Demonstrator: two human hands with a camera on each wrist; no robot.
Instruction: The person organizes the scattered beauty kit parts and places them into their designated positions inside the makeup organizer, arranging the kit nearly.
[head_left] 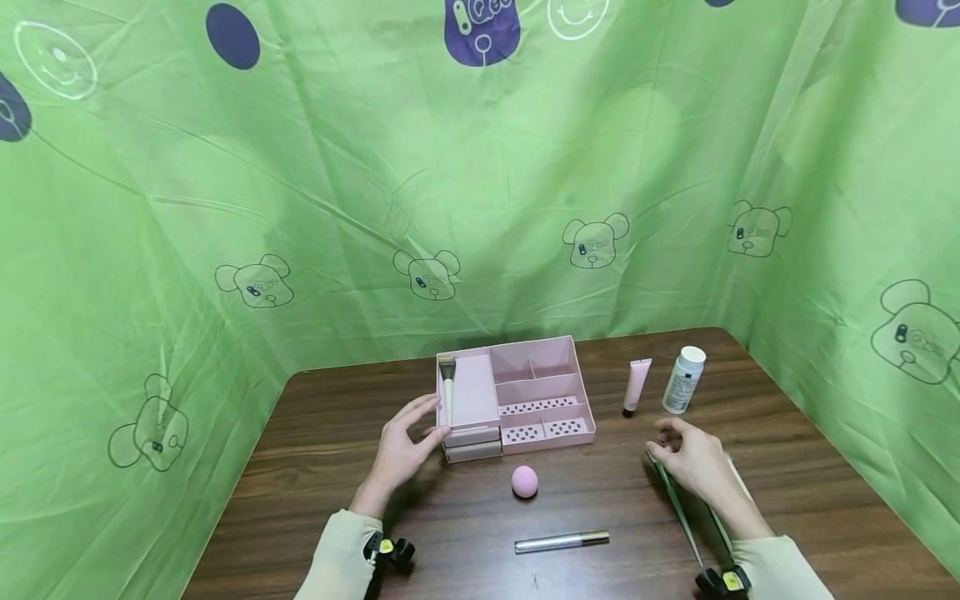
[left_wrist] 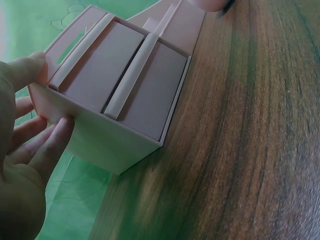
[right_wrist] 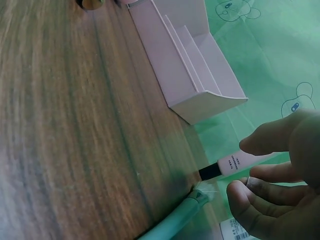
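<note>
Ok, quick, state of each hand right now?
Left hand: open, touching the near left corner of the pink organizer.
Right hand: open, loosely curled near the slim green item, apparently holding nothing.

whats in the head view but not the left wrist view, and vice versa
Only the head view shows the right hand, the white cylindrical bottle, the pink squeeze tube with a black cap and the slim silver tube with a gold end. Only the left wrist view shows the outer side wall of the pink drawer box. Both show that box, the left hand touching it, the brown wood-grain table and the printed green cloth.
</note>
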